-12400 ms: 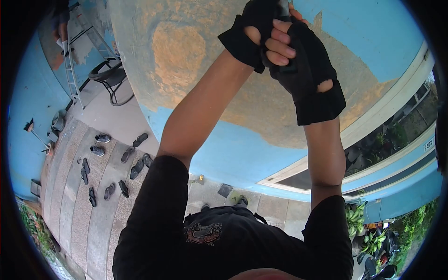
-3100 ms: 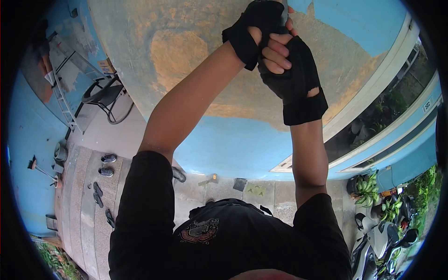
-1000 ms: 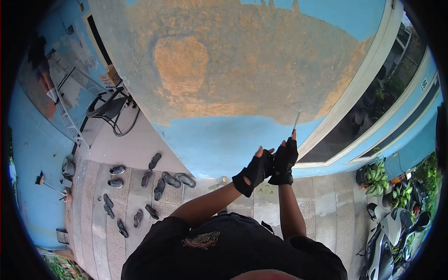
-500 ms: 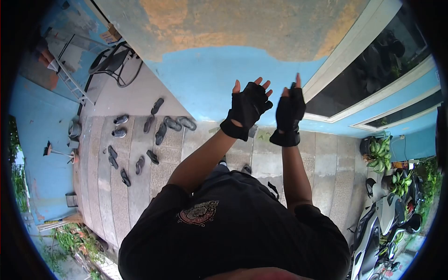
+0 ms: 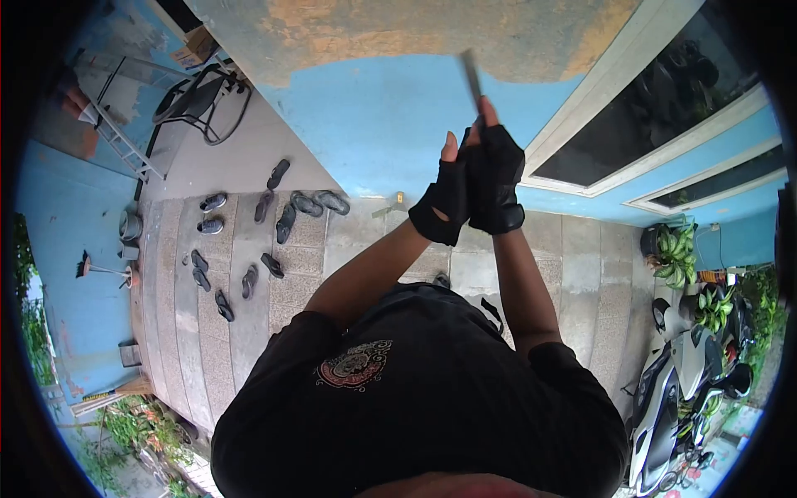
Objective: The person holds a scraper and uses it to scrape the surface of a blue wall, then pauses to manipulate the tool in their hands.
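My right hand [image 5: 496, 176], in a black fingerless glove, is closed on a thin grey tool [image 5: 471, 76], slightly blurred. Its tip points up in front of the wall [image 5: 365, 100], which is light blue below a bare, patchy grey and orange band. Pressed against the right hand's side, my left hand [image 5: 448, 189] wears a matching glove. The left thumb points up, while its other fingers are hidden behind the right hand. Whether the left hand touches the tool cannot be made out.
Several sandals [image 5: 286, 224] lie on the tiled floor at left. Beyond them are a black chair [image 5: 195, 104] and a ladder [image 5: 124, 141] with a person's legs [image 5: 76, 101] by it. A window [image 5: 631, 116], potted plant [image 5: 674, 257] and motorbike [image 5: 656, 423] are at right.
My hands have come together from apart, the right moving up and left. The grey tool now shows above the right hand. The view has shifted slightly.
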A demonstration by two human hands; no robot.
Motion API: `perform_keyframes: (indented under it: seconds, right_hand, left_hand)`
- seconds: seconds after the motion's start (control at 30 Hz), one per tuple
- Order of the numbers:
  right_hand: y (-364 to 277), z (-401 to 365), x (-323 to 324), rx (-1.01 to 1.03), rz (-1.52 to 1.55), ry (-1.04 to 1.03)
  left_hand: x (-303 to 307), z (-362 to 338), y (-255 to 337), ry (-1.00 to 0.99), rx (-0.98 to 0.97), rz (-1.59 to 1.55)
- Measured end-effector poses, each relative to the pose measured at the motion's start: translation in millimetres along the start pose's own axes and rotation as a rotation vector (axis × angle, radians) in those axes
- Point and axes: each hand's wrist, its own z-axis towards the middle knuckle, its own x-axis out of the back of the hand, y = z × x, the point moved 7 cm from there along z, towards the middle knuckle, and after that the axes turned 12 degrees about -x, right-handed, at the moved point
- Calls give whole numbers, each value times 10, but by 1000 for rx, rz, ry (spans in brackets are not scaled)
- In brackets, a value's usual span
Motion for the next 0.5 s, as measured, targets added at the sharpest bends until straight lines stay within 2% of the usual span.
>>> perform_keyframes:
  seconds: [0.07, 0.1, 0.13, 0.2, 0.23, 0.3, 0.33, 0.37, 0.4, 0.47, 0.5]
  right_hand:
    - [247, 203, 2, -223, -32, 95]
    - [529, 268, -29, -525, -44, -29]
    - [804, 308, -48, -382, -8, 107]
    - [593, 271, 113, -266, -90, 250]
    - [339, 203, 132, -349, 30, 230]
    - [-69, 42, -86, -342, -25, 140]
    - [-182, 2, -235, -326, -77, 57]
    - [-172, -46, -395, -122, -122, 109]
    - [-131, -19, -472, -128, -125, 108]
    - [88, 51, -537, -318, -82, 147]
    - [284, 84, -577, -344, 0, 145]
  left_hand:
    - [-15, -23, 82, -78, 58, -17]
    - [-25, -39, 135, -148, 107, -25]
    - [184, -79, 136, -144, 116, 127]
    - [461, -94, 301, -194, 130, 466]
    - [514, -87, 367, -194, 128, 465]
    - [542, -136, 552, -349, 27, 660]
    - [471, -184, 529, -480, 90, 541]
    - [504, -256, 562, -454, 100, 596]
    - [345, -288, 745, -430, 110, 650]
    - [339, -351, 1040, -681, 46, 1051]
    - [420, -355, 1101, -817, -109, 1176]
